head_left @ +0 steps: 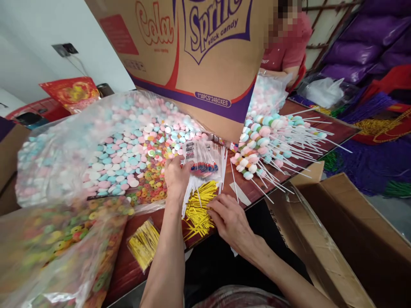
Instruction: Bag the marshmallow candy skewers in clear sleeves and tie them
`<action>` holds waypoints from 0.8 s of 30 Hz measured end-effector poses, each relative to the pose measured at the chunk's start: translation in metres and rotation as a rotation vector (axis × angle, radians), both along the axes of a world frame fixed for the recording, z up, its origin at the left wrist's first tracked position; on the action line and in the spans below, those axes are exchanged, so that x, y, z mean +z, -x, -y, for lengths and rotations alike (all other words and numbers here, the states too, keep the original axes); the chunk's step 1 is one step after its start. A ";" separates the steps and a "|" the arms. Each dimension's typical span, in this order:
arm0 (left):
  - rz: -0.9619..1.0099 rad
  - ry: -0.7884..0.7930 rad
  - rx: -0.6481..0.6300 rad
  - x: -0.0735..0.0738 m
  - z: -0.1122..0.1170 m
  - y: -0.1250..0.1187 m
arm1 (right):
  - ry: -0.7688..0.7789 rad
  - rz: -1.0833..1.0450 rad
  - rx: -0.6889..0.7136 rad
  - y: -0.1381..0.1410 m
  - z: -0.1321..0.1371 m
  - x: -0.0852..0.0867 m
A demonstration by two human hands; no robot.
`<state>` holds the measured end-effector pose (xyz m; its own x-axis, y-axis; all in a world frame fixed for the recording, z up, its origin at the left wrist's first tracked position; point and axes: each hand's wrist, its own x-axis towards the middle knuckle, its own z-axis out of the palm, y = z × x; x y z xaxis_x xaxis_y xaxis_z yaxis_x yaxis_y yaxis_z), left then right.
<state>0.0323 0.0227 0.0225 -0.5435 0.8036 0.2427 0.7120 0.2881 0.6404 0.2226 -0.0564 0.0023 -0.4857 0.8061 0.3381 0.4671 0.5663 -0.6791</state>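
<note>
My left hand [176,176] rests on a stack of clear printed bags [201,159] beside the big heap of pastel round candies [135,137]; its fingers curl over the stack's left edge. My right hand [228,218] lies lower, fingertips touching a loose pile of gold twist ties [197,209] on the red-brown table [334,128]. White sticks lie under and around the bags. A pile of finished candy skewers [269,141] with long white sticks sits to the right.
A large "Cola / Sprite stick candy" carton [192,51] stands behind. A bag of coloured ring candies [64,248] sits front left, a packet of gold ties [144,244] near it. An open cardboard box [346,239] stands at right. Another person in red [289,47] sits across.
</note>
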 end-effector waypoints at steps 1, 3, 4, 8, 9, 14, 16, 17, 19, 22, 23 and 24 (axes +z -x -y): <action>0.029 0.029 -0.014 -0.003 -0.008 0.002 | -0.013 0.022 0.006 0.004 0.000 -0.001; 0.088 0.065 -0.020 -0.010 -0.020 0.006 | -0.012 0.038 0.012 0.004 0.003 -0.005; 0.108 0.069 -0.015 -0.013 -0.023 0.009 | -0.003 0.038 0.011 0.002 0.004 -0.007; 0.121 0.031 0.030 -0.013 -0.024 0.014 | 0.047 0.007 0.006 -0.009 0.007 -0.012; 0.120 0.008 0.041 -0.010 -0.021 0.014 | 0.064 -0.015 0.010 -0.011 0.006 -0.011; 0.147 -0.197 -0.020 0.014 0.008 -0.019 | 0.307 -0.333 -0.091 -0.014 -0.003 0.003; 0.198 -0.270 -0.143 0.019 0.025 -0.046 | 0.475 -0.537 -0.151 -0.010 -0.007 0.011; 0.214 -0.309 -0.193 0.018 0.034 -0.060 | 0.546 -0.638 -0.174 -0.007 -0.009 0.015; 0.298 -0.352 -0.263 0.014 0.049 -0.088 | 0.623 -0.813 -0.236 -0.002 -0.011 0.019; 0.633 -0.426 -0.211 0.004 0.062 -0.116 | 0.656 -0.957 -0.351 -0.001 -0.012 0.017; 0.801 -0.428 -0.186 0.002 0.064 -0.122 | 0.660 -0.970 -0.375 -0.004 -0.012 0.016; 0.988 -0.413 -0.170 0.001 0.066 -0.125 | 0.661 -0.964 -0.384 -0.008 -0.012 0.014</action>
